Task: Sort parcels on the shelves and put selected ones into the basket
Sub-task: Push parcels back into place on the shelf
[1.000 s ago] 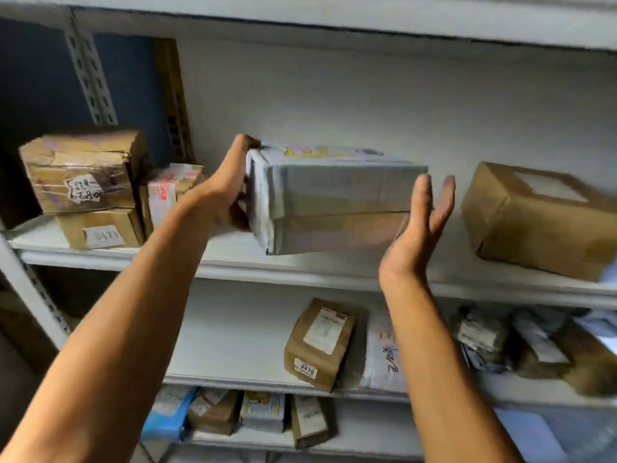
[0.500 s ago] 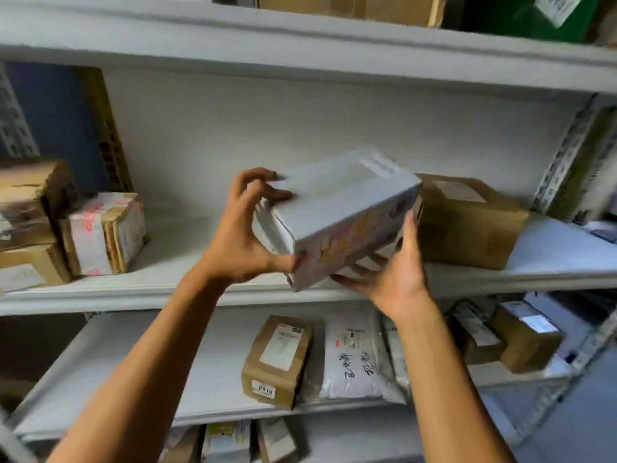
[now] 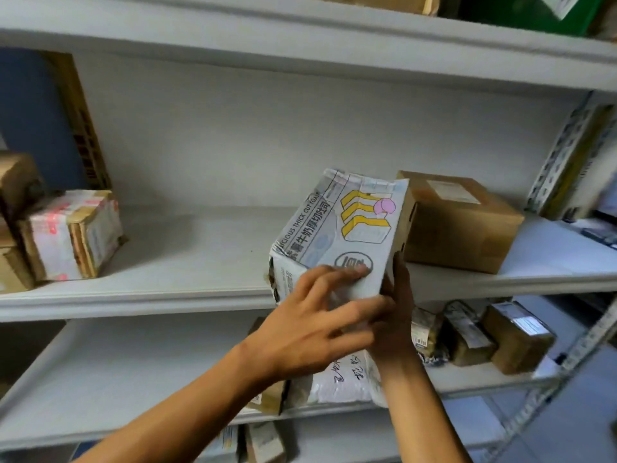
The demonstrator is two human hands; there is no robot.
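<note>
A white printed parcel box (image 3: 350, 228) with a yellow toast drawing is held tilted in front of the middle shelf (image 3: 200, 255), its far end close to a brown carton (image 3: 460, 228). My left hand (image 3: 314, 329) lies on the box's near printed face with fingers spread. My right hand (image 3: 399, 315) supports the lower right corner, fingers straight up along the right side. No basket is in view.
A tape-wrapped parcel (image 3: 73, 235) and stacked brown boxes (image 3: 13, 222) stand at the shelf's left end. The lower shelf holds a white mailer bag (image 3: 344, 379) and several small brown parcels (image 3: 517, 335). A perforated metal upright (image 3: 567, 155) frames the right side.
The box has been turned so that its printed face shows, and it moved right towards the brown carton. My left hand shifted from gripping its end to lying on its face.
</note>
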